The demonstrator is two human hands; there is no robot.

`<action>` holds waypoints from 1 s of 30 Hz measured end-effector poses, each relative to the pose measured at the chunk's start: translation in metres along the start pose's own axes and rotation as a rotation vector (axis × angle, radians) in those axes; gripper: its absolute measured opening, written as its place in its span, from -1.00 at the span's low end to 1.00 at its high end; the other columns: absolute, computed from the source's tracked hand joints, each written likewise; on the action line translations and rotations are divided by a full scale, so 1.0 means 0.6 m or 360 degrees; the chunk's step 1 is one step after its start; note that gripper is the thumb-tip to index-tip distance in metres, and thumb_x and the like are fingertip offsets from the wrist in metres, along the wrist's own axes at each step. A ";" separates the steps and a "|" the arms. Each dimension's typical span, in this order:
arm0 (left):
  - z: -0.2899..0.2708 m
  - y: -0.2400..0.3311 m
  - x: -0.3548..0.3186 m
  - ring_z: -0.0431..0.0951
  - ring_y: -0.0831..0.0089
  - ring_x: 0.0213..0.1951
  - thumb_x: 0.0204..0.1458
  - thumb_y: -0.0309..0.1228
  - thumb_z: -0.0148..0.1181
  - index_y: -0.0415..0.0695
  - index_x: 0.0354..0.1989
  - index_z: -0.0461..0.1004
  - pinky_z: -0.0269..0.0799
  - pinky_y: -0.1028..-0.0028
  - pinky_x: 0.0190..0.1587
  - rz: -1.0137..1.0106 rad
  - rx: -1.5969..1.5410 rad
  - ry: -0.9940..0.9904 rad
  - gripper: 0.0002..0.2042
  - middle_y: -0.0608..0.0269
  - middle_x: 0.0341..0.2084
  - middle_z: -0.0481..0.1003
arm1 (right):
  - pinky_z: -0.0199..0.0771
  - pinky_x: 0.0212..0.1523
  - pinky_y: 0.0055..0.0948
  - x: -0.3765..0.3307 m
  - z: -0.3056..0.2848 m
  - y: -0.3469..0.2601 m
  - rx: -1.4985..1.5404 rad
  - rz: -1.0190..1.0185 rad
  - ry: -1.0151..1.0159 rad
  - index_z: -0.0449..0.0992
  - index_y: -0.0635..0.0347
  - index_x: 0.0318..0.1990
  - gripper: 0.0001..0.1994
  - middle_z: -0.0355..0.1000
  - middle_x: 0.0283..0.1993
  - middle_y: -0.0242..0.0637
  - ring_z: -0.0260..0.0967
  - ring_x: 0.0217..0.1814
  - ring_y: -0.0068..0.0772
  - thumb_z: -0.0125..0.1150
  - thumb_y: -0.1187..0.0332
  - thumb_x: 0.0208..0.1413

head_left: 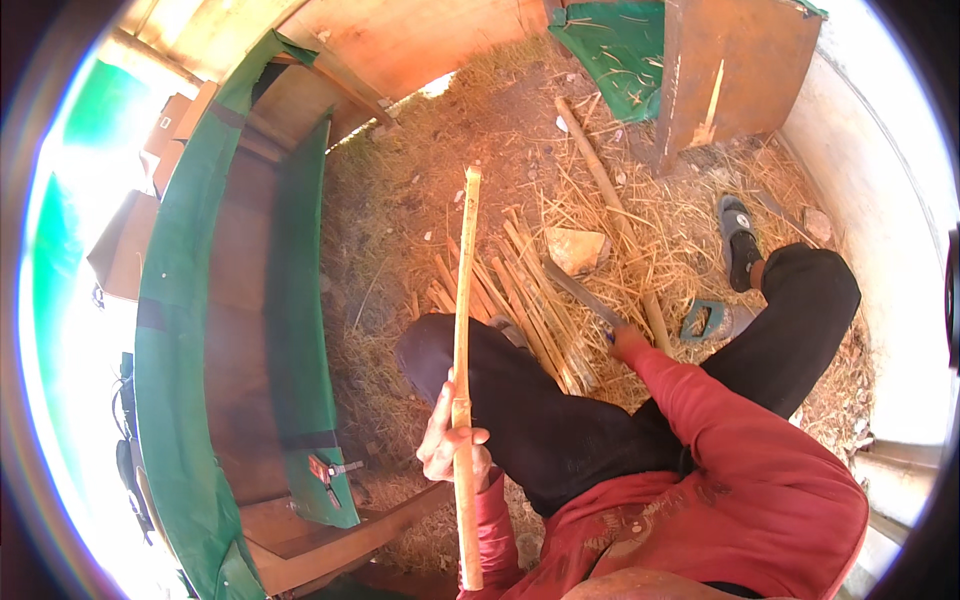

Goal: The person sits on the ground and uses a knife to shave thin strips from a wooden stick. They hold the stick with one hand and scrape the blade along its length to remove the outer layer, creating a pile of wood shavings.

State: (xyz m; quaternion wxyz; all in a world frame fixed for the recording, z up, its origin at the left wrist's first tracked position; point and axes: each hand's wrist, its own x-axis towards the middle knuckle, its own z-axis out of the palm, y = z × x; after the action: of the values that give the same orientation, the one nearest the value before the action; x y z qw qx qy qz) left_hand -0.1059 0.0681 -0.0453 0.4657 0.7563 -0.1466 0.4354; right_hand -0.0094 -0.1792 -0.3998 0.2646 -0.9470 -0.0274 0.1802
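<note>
My left hand (450, 440) is closed around a long pale bamboo strip (463, 310), which stands nearly upright in front of my left knee. Its upper end rises above the straw-covered ground, and its lower end comes down by my red sleeve. Down to the right, my right hand (628, 343) grips the handle of a long-bladed knife, likely a machete (582, 290). The blade points up and left, away from the strip, over split pieces on the ground. Most of the handle is hidden by my fingers.
A bundle of split strips (525, 315) lies between my legs, beside a pale rock (576, 249). A long pole (602, 180) rests on scattered straw. An empty sandal (705, 320) is near my right leg. Green-covered shelving (180, 330) stands left; a wooden panel (735, 80) stands far right.
</note>
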 end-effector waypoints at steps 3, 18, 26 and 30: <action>-0.003 0.017 -0.017 0.54 -0.27 -0.08 -0.02 -0.20 0.33 -0.24 -0.53 0.33 0.57 0.00 -0.10 -0.0035 -0.0144 -0.0022 -0.63 -0.44 -0.13 0.47 | 0.45 -0.25 -0.06 0.026 -0.119 -0.104 0.0677 0.0176 0.0589 0.45 0.30 -0.27 -0.76 0.48 -0.40 0.09 0.46 -0.30 0.19 0.24 0.37 -0.11; 0.030 0.048 0.055 0.53 0.22 0.07 0.11 -0.52 0.20 -0.27 0.10 0.46 0.45 0.35 0.11 -0.0544 -0.0296 -0.1217 -0.64 -0.03 -0.07 0.56 | 0.17 -0.75 -0.58 -0.109 -0.486 -0.372 0.2550 -0.0556 0.0166 0.45 0.17 -0.19 -0.77 0.43 -0.59 -0.36 0.27 -0.73 -0.60 0.19 0.19 0.24; 0.178 0.020 0.176 0.16 0.68 -0.86 0.29 -0.22 0.00 -0.21 -0.08 0.36 0.08 0.60 -0.82 -0.1436 -0.0900 -0.0939 -0.72 0.44 -0.82 0.25 | 0.38 -0.38 -0.27 -0.147 -0.639 -0.388 0.0995 -0.1004 0.0555 0.40 0.24 -0.21 -0.59 0.37 -0.49 -0.09 0.42 -0.45 -0.20 0.01 0.00 0.29; 0.206 0.016 0.176 0.07 0.68 -0.89 0.35 -0.16 -0.18 -0.18 -0.15 0.36 0.01 0.63 -0.83 -0.1335 -0.1095 -0.0860 -0.68 0.45 -0.86 0.19 | 0.30 -0.52 -0.24 -0.100 -0.699 -0.333 0.0433 -0.1305 0.0777 0.40 0.20 -0.22 -0.68 0.31 -0.59 -0.12 0.37 -0.58 -0.14 -0.03 0.09 0.32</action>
State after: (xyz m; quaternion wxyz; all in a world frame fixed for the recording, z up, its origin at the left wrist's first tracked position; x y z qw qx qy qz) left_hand 0.0134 -0.0204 0.0213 0.7617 0.6394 -0.0812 -0.0652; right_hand 0.0922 -0.2223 0.0554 0.4337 -0.8297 -0.3110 -0.1638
